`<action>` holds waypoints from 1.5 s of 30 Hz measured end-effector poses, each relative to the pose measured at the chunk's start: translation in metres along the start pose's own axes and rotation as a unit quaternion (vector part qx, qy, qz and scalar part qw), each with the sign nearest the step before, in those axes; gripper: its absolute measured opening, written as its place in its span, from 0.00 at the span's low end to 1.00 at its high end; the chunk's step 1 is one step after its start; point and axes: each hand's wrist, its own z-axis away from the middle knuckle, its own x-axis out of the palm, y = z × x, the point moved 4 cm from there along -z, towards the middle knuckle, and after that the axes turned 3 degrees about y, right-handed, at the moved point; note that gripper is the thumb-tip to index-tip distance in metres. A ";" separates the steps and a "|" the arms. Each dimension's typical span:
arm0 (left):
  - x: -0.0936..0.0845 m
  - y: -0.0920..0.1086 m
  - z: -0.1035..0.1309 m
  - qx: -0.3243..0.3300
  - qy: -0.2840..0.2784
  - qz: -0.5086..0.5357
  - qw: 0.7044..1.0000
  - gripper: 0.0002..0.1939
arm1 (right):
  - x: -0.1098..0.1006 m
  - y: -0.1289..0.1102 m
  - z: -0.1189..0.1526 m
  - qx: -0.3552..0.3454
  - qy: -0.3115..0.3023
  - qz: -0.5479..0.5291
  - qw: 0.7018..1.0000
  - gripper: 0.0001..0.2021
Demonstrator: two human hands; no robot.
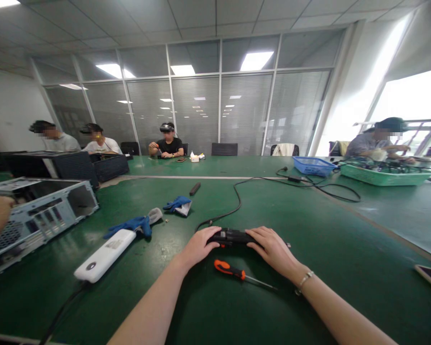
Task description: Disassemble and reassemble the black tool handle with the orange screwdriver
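Both palms face down, left hand (pixel 198 247) and right hand (pixel 274 250) seemingly clamping fingers on a black tool (pixel 233 236).

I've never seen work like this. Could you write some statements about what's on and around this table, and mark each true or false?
1. The left hand and right hand are both on the black tool. True.
2. A bracelet is on the right wrist. True.
3. The screwdriver is in the left hand. False: it lies on the table.
4. The blue basket is right of the green basket. False: it is left.
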 end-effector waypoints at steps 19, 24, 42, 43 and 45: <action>0.011 -0.008 0.001 -0.022 -0.033 -0.041 0.998 0.35 | 0.001 0.011 -0.003 0.032 -0.012 -0.043 0.998 0.15; 0.012 -0.007 0.001 -0.004 -0.029 -0.035 0.999 0.36 | -0.003 0.007 -0.002 0.003 0.007 -0.033 0.999 0.16; 0.012 -0.007 0.001 -0.033 -0.028 -0.006 0.999 0.38 | -0.005 0.007 0.000 0.002 0.038 -0.034 0.999 0.15; 0.011 -0.007 0.001 -0.030 -0.027 -0.004 0.999 0.37 | -0.004 0.008 0.000 0.000 0.036 -0.036 0.999 0.15; 0.011 -0.007 0.001 -0.025 -0.023 0.000 0.999 0.36 | -0.003 0.008 0.000 -0.002 0.034 -0.040 0.999 0.16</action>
